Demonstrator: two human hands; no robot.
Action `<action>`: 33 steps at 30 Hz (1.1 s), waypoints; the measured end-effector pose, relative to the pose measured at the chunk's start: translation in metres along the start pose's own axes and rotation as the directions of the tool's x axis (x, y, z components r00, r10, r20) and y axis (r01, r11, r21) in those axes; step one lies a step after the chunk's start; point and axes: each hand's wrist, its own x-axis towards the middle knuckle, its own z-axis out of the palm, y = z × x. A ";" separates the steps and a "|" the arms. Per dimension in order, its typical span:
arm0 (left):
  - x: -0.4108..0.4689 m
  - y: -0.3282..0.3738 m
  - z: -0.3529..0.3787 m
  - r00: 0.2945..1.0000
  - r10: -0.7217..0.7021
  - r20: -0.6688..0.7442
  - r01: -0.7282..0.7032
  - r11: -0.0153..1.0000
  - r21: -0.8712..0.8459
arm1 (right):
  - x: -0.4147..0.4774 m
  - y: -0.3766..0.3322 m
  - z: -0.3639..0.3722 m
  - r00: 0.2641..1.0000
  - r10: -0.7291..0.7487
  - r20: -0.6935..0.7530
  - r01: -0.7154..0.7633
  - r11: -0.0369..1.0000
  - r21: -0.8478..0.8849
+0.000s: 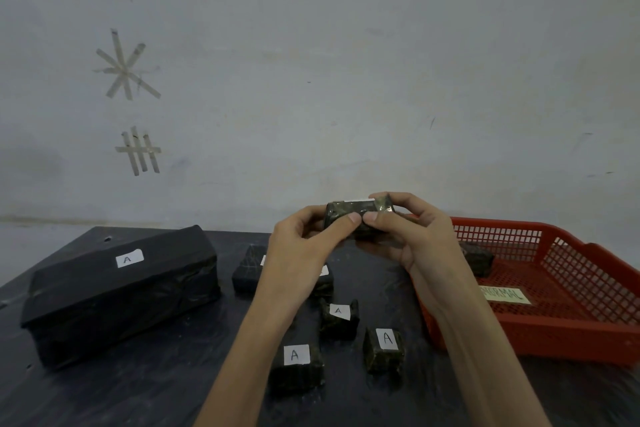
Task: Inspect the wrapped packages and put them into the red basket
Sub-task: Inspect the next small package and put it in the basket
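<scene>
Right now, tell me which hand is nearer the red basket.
Right. The right hand grips the package by the left edge of the red basket; the left hand grips it farther left.

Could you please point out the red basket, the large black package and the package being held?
red basket (554, 336), head view, on its near wall.
large black package (114, 315), head view, on its front side.
held package (346, 209), head view, on its front face.

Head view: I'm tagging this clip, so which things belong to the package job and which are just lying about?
Job: held package, pinched by left hand and right hand; small packages on the table; large package; red basket with one wrapped package inside.
Lying about: tape marks on the wall; black table.
</scene>
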 end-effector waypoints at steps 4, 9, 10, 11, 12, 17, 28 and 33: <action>0.002 -0.002 -0.005 1.000 0.000 0.019 -0.001 1.000 0.018 | 0.000 0.002 0.001 1.000 0.013 0.018 -0.013 1.000 -0.001; 0.001 -0.002 -0.002 1.000 0.005 0.027 -0.005 1.000 0.026 | 0.000 0.007 0.005 0.998 -0.021 -0.061 0.022 1.000 0.010; 0.001 -0.002 -0.002 1.000 0.007 0.012 -0.008 1.000 0.020 | 0.000 0.007 0.005 0.998 -0.020 -0.052 0.021 1.000 0.009; 0.001 -0.003 -0.002 1.000 0.005 -0.001 -0.005 1.000 0.014 | 0.000 0.007 0.005 0.999 -0.013 -0.029 0.013 1.000 0.005; 0.001 -0.003 -0.003 1.000 0.003 -0.012 -0.003 1.000 0.010 | 0.001 0.007 0.003 1.000 -0.003 0.002 0.003 1.000 -0.002; 0.004 -0.005 -0.009 0.998 -0.005 -0.060 0.006 1.000 0.006 | 0.000 0.009 0.001 0.992 0.009 0.126 0.000 0.997 -0.074; 0.002 0.002 -0.015 0.999 0.045 0.027 -0.048 0.993 0.110 | -0.005 0.007 0.009 0.999 -0.043 0.024 0.048 0.968 -0.247; 0.003 0.000 -0.015 0.997 0.078 0.008 -0.078 0.991 0.112 | -0.004 0.006 0.008 0.999 -0.024 0.034 0.030 0.986 -0.163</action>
